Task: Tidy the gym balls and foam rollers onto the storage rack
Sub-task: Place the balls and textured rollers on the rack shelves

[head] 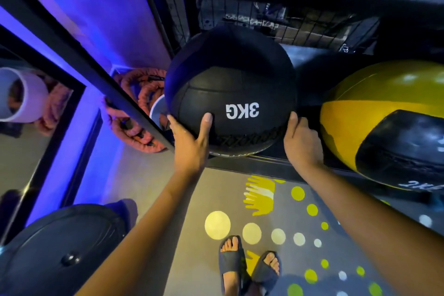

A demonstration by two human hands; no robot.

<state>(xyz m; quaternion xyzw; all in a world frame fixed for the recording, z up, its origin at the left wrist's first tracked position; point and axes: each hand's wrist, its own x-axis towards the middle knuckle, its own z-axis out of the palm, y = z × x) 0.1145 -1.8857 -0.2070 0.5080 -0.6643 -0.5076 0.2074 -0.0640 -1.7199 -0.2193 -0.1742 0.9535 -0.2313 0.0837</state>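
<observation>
View from head height, looking down. A black medicine ball (pixel 230 94), marked "3KG" in white with the letters upside down, fills the centre. It is at the front lip of a low shelf in a black storage rack (pixel 84 62). Whether it rests on the shelf or is held just above it cannot be told.

The left hand (pixel 189 144) grips the ball at its 7 o'clock side. The thumb is spread wide and pressed up the front beside the lettering, and the fingers wrap round the left edge. The right hand (pixel 302 142) holds the ball at its 4 o'clock side, palm against it. One digit lies up the curve, and the rest are hidden behind the ball.

At 3 o'clock, on the same shelf and just beside the right hand, lies a yellow and black ball (pixel 374 113). Wire mesh (pixel 276 21) backs the shelf at 12 o'clock. At 9 o'clock, outside the rack, an orange battle rope (pixel 134 108) is coiled on the floor. At 7 o'clock is a dark round disc (pixel 60 250). At 6 o'clock two feet in dark slides (pixel 240 269) stand on a grey floor (pixel 168 187) with yellow dots.
</observation>
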